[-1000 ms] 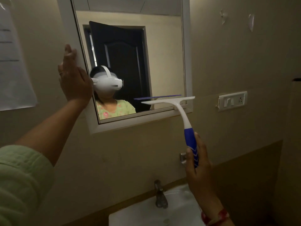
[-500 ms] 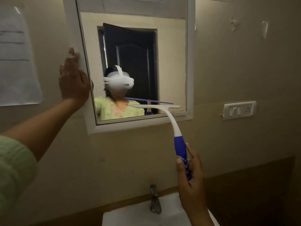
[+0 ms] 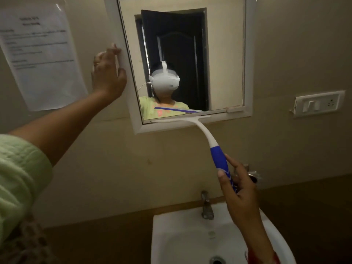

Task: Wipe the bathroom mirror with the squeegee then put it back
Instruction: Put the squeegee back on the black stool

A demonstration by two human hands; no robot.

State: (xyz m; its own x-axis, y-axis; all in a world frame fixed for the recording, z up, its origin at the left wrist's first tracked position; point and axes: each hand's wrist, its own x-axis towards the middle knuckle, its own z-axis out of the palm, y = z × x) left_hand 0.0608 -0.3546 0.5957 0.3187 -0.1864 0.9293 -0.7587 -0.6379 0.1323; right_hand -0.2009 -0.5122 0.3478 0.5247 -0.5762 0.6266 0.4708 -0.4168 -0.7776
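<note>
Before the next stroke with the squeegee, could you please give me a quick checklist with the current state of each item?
1. Right hand gripping the squeegee handle: ok.
2. Left hand bracing the mirror frame: ok.
3. Blade at the bottom edge, stroke finished: ok.
4. Blade lying flat against the glass: cannot tell.
5. Glass free of streaks: cannot tell, the light is dim.
6. Place to put the squeegee back in view: not ok.

Right hand [image 3: 240, 189] grips squeegee [image 3: 204, 134], blade at mirror [image 3: 219, 54] bottom edge; left hand [image 3: 107, 75] on frame.
</note>
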